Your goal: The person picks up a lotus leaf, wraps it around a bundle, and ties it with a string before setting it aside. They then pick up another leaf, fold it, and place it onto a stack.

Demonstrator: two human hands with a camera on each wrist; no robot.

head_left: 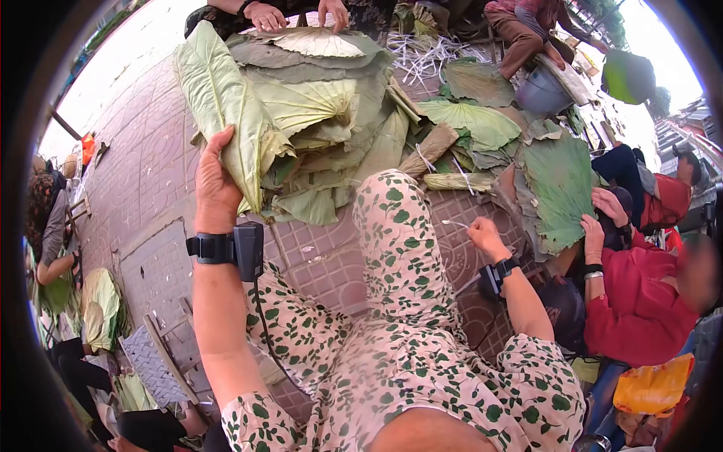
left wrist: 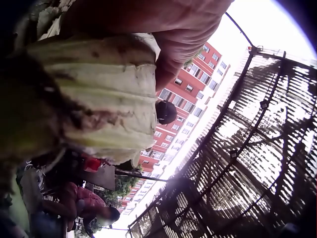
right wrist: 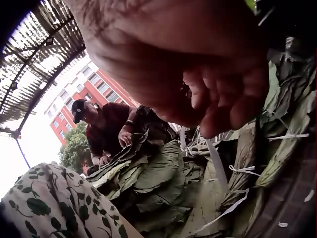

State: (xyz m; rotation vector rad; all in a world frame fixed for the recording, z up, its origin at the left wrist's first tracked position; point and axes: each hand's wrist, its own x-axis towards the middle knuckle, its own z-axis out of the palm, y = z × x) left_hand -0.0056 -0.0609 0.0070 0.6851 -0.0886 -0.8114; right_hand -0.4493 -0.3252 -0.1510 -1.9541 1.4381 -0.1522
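My left hand (head_left: 218, 184) grips a folded bundle of pale green leaves (head_left: 226, 105) at its lower edge, raised at the left side of a large leaf pile (head_left: 376, 151). Up close in the left wrist view, the bundle (left wrist: 109, 94) shows ribs and brown stains, with part of the hand (left wrist: 143, 25) above it. My right hand (head_left: 488, 236), apart from the bundle, pinches a thin white strip (head_left: 455, 223) with curled fingers. In the right wrist view the strip (right wrist: 217, 166) hangs below the fingers of the hand (right wrist: 183, 64).
Tied leaf rolls (head_left: 429, 149) lie beyond my knee, near a heap of white strips (head_left: 425, 59). Another person's hands rest on the pile's far side. At the right, a person in red (head_left: 640, 301) holds a large leaf (head_left: 557, 192). A woven stool (head_left: 157, 365) stands at left.
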